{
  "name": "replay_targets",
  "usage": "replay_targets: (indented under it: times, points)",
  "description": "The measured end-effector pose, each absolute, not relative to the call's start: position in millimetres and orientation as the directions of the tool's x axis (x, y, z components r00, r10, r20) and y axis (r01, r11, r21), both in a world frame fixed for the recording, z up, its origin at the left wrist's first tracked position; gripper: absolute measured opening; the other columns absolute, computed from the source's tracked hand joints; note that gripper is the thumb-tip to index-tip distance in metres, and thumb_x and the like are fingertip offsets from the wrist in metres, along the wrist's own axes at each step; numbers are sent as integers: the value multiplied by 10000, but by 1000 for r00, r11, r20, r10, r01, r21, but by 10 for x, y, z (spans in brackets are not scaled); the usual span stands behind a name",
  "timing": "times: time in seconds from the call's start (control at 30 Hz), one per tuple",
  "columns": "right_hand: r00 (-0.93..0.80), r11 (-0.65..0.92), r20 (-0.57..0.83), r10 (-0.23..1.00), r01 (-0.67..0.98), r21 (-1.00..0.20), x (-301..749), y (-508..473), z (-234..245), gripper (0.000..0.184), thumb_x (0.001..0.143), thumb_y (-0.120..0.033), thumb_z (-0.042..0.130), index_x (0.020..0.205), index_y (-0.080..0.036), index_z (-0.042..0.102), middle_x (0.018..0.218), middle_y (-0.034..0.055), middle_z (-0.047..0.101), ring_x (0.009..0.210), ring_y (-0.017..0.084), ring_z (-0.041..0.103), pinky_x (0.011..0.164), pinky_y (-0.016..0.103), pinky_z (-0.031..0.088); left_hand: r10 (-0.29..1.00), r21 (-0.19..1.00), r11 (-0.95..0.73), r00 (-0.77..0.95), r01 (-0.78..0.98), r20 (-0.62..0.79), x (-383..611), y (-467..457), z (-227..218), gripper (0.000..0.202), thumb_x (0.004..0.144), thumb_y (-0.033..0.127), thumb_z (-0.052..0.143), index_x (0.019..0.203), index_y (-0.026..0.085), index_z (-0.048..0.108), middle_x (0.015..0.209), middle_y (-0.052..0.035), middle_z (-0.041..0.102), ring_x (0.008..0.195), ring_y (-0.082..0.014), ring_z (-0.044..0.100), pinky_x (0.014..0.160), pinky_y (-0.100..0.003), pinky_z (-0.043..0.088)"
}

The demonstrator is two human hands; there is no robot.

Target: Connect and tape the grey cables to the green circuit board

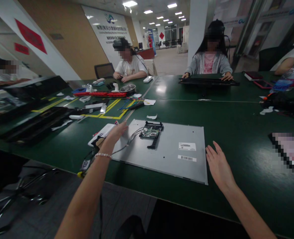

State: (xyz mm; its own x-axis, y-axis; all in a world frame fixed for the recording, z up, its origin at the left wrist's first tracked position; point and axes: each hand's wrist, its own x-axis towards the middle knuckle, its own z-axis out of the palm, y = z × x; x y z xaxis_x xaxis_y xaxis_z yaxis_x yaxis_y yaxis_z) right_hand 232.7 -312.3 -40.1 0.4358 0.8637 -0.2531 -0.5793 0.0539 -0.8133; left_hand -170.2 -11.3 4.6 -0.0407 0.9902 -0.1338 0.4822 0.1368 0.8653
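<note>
A grey metal panel (176, 156) lies flat on the dark green table (236, 126) in front of me. A small circuit board (150, 131) with grey wires (132, 136) sits near its far left corner. My left hand (117, 132), with a bead bracelet at the wrist, reaches to the panel's left edge, fingers stretched toward the wires; it touches or hovers just over the edge. My right hand (218, 164) lies open, fingers spread, at the panel's right edge. Neither hand holds anything.
A white device (102, 132) lies left of the panel. Beyond are tools, a red strip (99, 94), a metal bowl (127, 88), yellow tape lines and paper scraps. Two people sit across the table, one at a black panel (207, 81). Dark panels lie at the left.
</note>
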Motion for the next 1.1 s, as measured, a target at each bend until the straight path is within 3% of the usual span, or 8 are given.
replay_targets:
  times: [0.23, 0.43, 0.57, 0.73, 0.93, 1.1]
  points:
    - [427, 23, -310, 849, -616, -788, 2433, -3162, -383, 626, 887, -513, 514, 1465, -317, 379, 1521, 58, 438, 1419, 208, 365, 1194, 452, 208, 965, 854, 261, -120, 450, -232, -1633, -210, 32, 463, 913, 411, 472, 1290, 145, 516, 1271, -168, 632, 1212, -227, 568, 1017, -340, 429]
    - [468, 26, -341, 815, -618, -786, 2570, -3202, -397, 607, 901, -517, 469, 1458, -289, 395, 1490, 81, 474, 1386, 199, 418, 1185, 415, 239, 969, 822, 237, -61, 517, -240, -1542, -297, 34, 525, 927, 454, 387, 1365, 176, 463, 1236, -163, 645, 1279, -249, 527, 1050, -384, 408]
    - [458, 4, -342, 820, -603, -797, 2719, -3281, -440, 645, 892, -568, 453, 1471, -292, 382, 1460, 79, 510, 1382, 221, 425, 1183, 446, 238, 967, 824, 243, -61, 511, -247, -1457, -338, -24, 497, 904, 453, 414, 1316, 187, 492, 1182, -157, 662, 1257, -260, 542, 1046, -428, 411]
    - [492, 7, -305, 815, -534, -845, 2897, -3413, -501, 691, 865, -585, 502, 1475, -285, 384, 1465, 91, 504, 1399, 243, 398, 1189, 457, 215, 978, 903, 195, -2, 383, -210, -1343, -476, -91, 405, 859, 428, 485, 1177, 190, 565, 1221, -140, 648, 1235, -226, 555, 1062, -372, 399]
    - [508, 5, -295, 809, -507, -862, 3074, -3476, -551, 594, 865, -559, 512, 1387, -276, 499, 1484, 73, 485, 1381, 245, 424, 1190, 430, 226, 975, 932, 196, 38, 306, -218, -1315, -582, -159, 360, 828, 392, 515, 1131, 201, 553, 1342, -148, 581, 1283, -204, 522, 1088, -344, 375]
    - [492, -19, -309, 814, -509, -861, 3046, -3458, -527, 556, 864, -519, 524, 1376, -306, 501, 1487, 38, 487, 1412, 206, 376, 1202, 419, 186, 966, 921, 231, 39, 313, -256, -1367, -638, -104, 338, 830, 429, 488, 1085, 218, 559, 1276, -168, 617, 1301, -229, 511, 1096, -405, 377]
